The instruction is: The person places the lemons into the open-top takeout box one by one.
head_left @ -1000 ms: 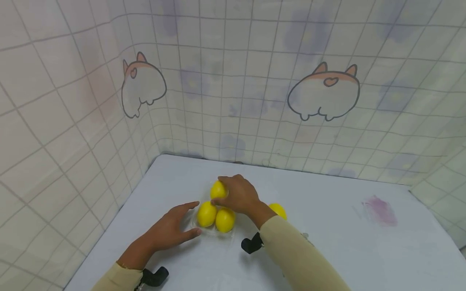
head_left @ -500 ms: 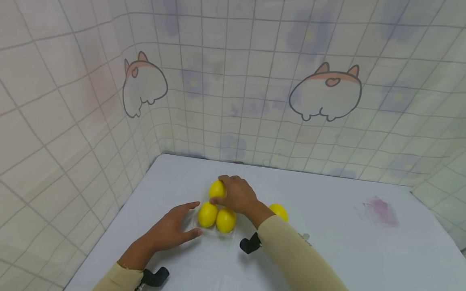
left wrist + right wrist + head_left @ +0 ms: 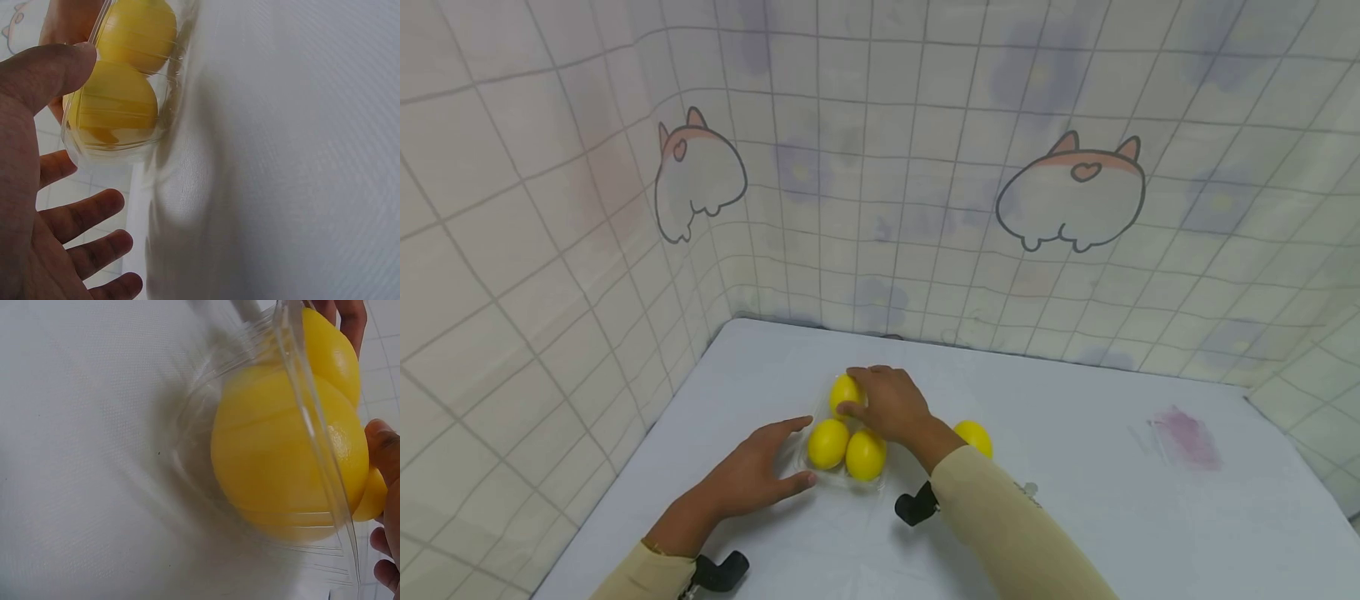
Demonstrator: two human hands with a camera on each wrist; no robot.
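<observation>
A clear plastic container (image 3: 100,155) stands on the table with three smooth yellow lemons. Two are side by side at the front, a left lemon (image 3: 827,444) and a right lemon (image 3: 866,456). Behind them, my right hand (image 3: 891,402) grips the rear lemon (image 3: 844,395) between thumb and fingers, partly covering it. My left hand (image 3: 751,468) is at the container's left side, fingers spread and holding nothing. In the left wrist view its thumb (image 3: 69,69) overlaps the container's rim. The right wrist view shows the front right lemon (image 3: 287,456) large behind the clear wall.
Another lemon (image 3: 973,437) lies on the white table (image 3: 1075,517), just beyond my right forearm and partly hidden by it. A pink smudge (image 3: 1186,437) marks the table at the right. A wall covering (image 3: 925,192) with grid lines and cartoon animals encloses the back and sides.
My right hand and the rear lemon have shifted very slightly to the left. The left hand stays in place beside the container.
</observation>
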